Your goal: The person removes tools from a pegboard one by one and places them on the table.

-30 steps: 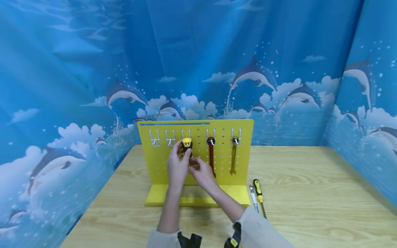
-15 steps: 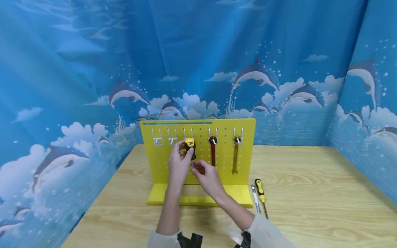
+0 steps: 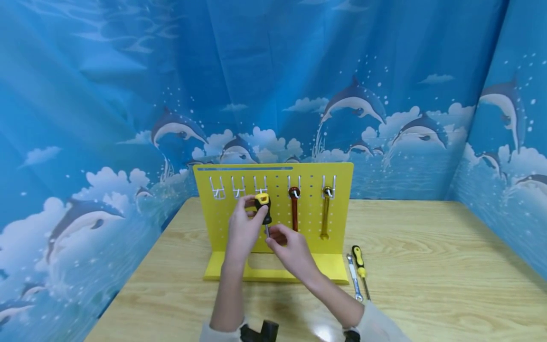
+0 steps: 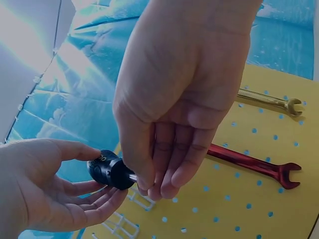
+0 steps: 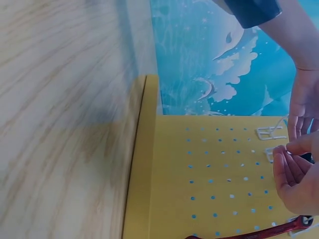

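Note:
A short screwdriver point(image 3: 262, 199), with a yellow-and-black handle and metal shaft, stands upright before the third hook of a yellow pegboard point(image 3: 282, 243). My left hand point(image 3: 243, 228) grips its handle between thumb and fingers. From below right, my right hand point(image 3: 294, 249) pinches the shaft near its lower end. The left wrist view shows the black part of the handle point(image 4: 112, 169), with fingertips around it and the tip hidden by the right hand point(image 4: 174, 99). In the right wrist view the hands point(image 5: 294, 179) mostly cover the screwdriver.
On board hooks hang a red wrench point(image 3: 294, 211) and a gold wrench point(image 3: 325, 216). Two bare white hooks point(image 3: 218, 192) are at the left. A silver wrench point(image 3: 354, 278) and a longer screwdriver point(image 3: 359, 261) lie on the wooden table point(image 3: 427, 266) right of the base.
My right hand has slid down and right from beneath the handle, exposing the shaft. The screwdriver has shifted slightly right and down in my left hand.

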Tool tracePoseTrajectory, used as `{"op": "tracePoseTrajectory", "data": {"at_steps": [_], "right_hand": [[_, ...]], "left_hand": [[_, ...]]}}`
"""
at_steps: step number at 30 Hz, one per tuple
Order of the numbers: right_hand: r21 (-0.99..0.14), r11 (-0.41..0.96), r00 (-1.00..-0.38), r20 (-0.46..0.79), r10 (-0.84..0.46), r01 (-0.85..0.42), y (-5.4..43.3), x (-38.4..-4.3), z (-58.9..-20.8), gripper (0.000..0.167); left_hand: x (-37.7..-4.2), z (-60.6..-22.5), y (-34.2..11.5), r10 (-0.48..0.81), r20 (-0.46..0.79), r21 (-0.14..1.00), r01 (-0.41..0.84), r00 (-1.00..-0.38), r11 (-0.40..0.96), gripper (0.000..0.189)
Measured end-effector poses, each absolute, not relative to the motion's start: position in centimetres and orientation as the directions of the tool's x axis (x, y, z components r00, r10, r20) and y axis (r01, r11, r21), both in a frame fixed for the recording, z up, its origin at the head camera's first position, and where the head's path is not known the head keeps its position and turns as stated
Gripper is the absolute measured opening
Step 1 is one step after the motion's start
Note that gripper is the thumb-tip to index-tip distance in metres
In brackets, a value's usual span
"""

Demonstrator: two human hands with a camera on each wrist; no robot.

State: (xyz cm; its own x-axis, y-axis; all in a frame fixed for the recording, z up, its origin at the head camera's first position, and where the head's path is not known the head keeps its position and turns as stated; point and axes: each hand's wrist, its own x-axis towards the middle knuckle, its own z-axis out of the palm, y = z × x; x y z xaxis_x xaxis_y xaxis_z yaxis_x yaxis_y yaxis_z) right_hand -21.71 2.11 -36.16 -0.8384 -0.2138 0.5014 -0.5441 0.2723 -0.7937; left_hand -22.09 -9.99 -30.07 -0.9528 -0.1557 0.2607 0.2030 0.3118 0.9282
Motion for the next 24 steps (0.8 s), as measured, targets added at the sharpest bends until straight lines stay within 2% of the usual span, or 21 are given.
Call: {"op": "tracePoseTrajectory", "data": {"at_steps": [10, 24], "right_hand": [[-0.815, 0.266, -0.856, 0.475, -0.202, -0.515, 3.3, -20.3, -34.9, 0.016], [-0.846, 0.294, -0.896, 0.424, -0.132, -0.444, 7.1, -18.4, -34.5, 0.016]], "left_hand": [[-20.9, -29.2, -9.5, -0.127, 0.306, 0.908, 0.249, -0.943, 0.336, 0.04], [-20.2, -29.5, -6.4, 0.006, 0.401, 0.895, 0.392, -0.916, 0.214, 0.04]]}}
